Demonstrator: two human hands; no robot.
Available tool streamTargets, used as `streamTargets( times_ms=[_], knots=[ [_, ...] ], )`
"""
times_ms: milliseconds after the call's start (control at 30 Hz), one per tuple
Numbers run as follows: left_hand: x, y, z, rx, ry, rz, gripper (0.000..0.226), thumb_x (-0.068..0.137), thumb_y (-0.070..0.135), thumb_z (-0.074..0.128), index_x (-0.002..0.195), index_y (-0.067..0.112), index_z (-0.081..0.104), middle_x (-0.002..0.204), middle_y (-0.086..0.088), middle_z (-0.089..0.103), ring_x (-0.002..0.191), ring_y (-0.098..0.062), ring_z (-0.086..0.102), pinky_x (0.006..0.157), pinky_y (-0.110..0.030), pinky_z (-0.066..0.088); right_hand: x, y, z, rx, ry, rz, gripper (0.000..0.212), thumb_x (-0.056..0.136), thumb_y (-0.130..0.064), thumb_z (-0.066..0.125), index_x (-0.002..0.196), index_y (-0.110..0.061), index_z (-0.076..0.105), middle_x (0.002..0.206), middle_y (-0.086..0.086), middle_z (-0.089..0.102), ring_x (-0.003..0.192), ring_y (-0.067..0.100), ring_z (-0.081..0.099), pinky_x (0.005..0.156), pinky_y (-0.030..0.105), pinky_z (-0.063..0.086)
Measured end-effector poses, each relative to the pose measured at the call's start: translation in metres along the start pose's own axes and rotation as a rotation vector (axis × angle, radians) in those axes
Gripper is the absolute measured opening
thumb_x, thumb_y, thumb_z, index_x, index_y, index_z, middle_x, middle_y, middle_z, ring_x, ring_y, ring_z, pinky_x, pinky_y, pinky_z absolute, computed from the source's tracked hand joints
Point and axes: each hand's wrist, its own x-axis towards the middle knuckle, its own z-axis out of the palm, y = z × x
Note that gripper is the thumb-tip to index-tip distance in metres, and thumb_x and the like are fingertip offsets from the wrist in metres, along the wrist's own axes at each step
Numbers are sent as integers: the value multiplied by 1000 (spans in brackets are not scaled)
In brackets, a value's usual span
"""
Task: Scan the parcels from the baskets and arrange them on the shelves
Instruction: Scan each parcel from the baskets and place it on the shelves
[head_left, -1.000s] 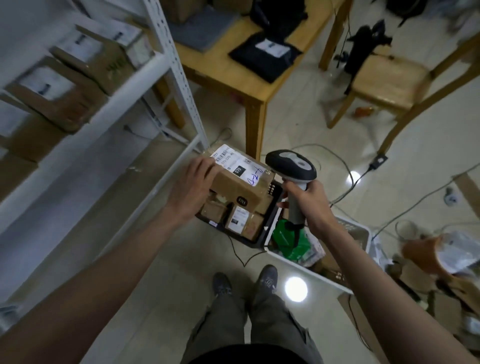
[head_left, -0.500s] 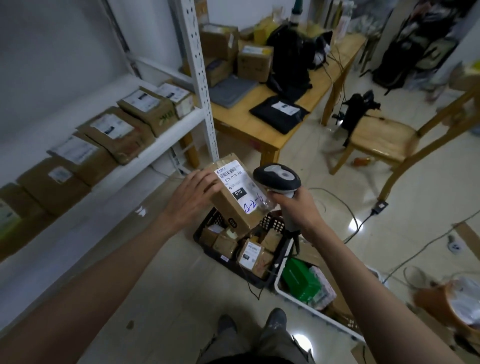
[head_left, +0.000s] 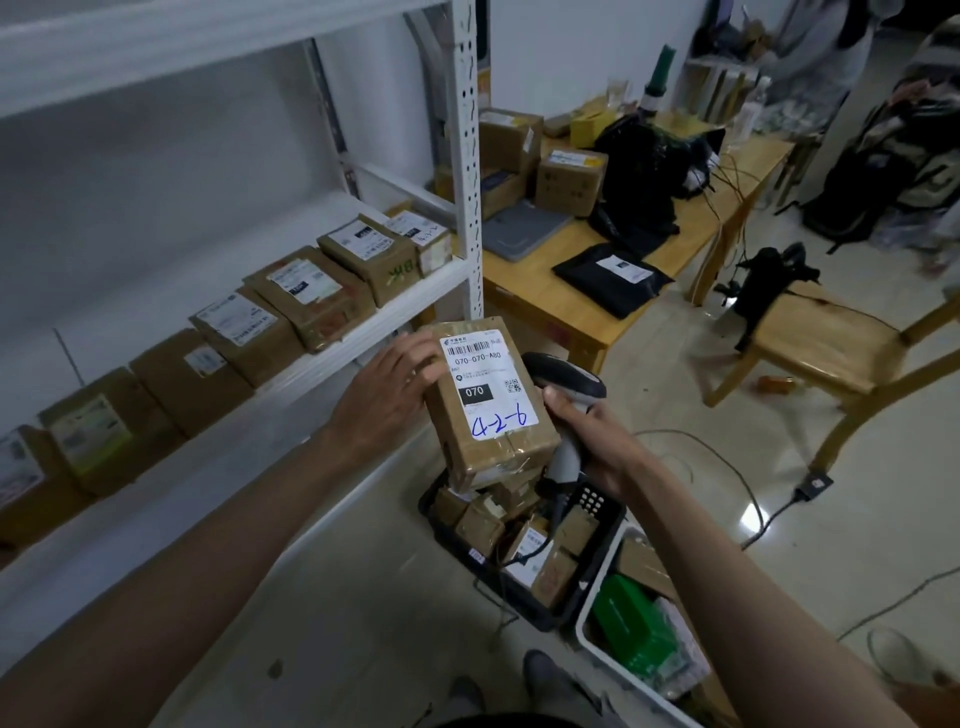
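My left hand (head_left: 382, 392) grips a brown cardboard parcel (head_left: 488, 405) by its left side, label up, with "4-2-6" written in blue. My right hand (head_left: 592, 436) holds a handheld barcode scanner (head_left: 569, 382) by its grip, just right of the parcel and partly hidden behind it. Below them on the floor sits a black basket (head_left: 602, 577) with several small brown parcels. A white basket (head_left: 592, 649) with a green packet stands to its right. On the left, a white metal shelf (head_left: 332, 348) carries a row of several labelled parcels.
A wooden table (head_left: 582, 312) behind the shelf post holds boxes, black bags and a grey pad. A wooden chair (head_left: 810, 343) stands at the right with a dark object on it. Cables and a power strip (head_left: 813, 486) lie on the tiled floor.
My left hand has lifted the parcel out of the black basket and raised it, label toward me. My view has tilted upward. The scanner now sits behind the parcel's right edge.
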Motion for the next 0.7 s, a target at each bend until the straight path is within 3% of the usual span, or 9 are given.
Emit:
streamTargets(
  times_ms=[200, 300, 367, 400, 467, 500, 567, 700],
  knots=[
    [14, 5, 1, 124, 11, -100, 33, 98, 11, 52, 130, 10, 45, 130, -23, 62, 128, -41, 53, 100, -52, 49, 21, -13, -3, 50, -80, 7, 53, 84, -20, 81, 132, -11, 61, 125, 19, 70, 120, 36, 65, 106, 55, 49],
    [25, 16, 3, 61, -29, -396, 57, 91, -1, 63, 142, 13, 43, 146, -21, 48, 134, -40, 48, 101, -51, 48, 31, -14, -8, 86, -80, -5, 58, 82, -19, 83, 134, -10, 60, 125, 21, 70, 119, 37, 66, 104, 56, 49],
    [31, 29, 6, -90, -39, -778, 73, 87, -7, 68, 150, 17, 40, 154, -12, 37, 137, -31, 43, 100, -44, 49, 36, -14, -9, 98, -50, -24, 65, 79, -21, 85, 136, -10, 57, 123, 19, 71, 117, 36, 67, 101, 55, 52],
    [34, 35, 9, -235, -13, -984, 67, 90, -2, 67, 149, 19, 41, 152, -10, 38, 135, -26, 44, 100, -39, 48, 38, -14, -9, 101, -26, -33, 69, 76, -23, 87, 136, -10, 56, 122, 18, 72, 115, 35, 68, 100, 54, 53],
    [44, 42, 11, -651, -9, -1386, 45, 101, 26, 59, 144, 18, 47, 146, -9, 49, 126, -22, 51, 101, -38, 47, 42, -15, -10, 93, 20, -51, 71, 70, -26, 88, 133, -11, 57, 119, 16, 73, 114, 33, 69, 100, 54, 53],
    [48, 46, 11, -865, -67, -1541, 45, 102, 41, 53, 141, 18, 51, 142, -10, 55, 124, -24, 55, 104, -44, 48, 43, -14, -11, 80, 35, -56, 68, 70, -26, 88, 129, -12, 59, 117, 15, 74, 113, 33, 70, 100, 54, 53],
    [52, 55, 12, -1115, -212, -1603, 52, 98, 57, 51, 136, 22, 58, 130, -8, 66, 118, -29, 64, 102, -52, 51, 44, -12, -13, 35, 44, -57, 52, 75, -22, 85, 121, -16, 61, 111, 12, 76, 107, 30, 72, 97, 51, 56],
    [48, 65, 20, -1159, -200, -1578, 56, 87, 36, 77, 136, 20, 56, 122, -5, 71, 104, -24, 72, 93, -50, 58, 42, -8, -19, -34, 27, -57, 47, 83, -18, 81, 124, -18, 58, 106, 6, 78, 100, 22, 75, 83, 38, 62]
  ],
)
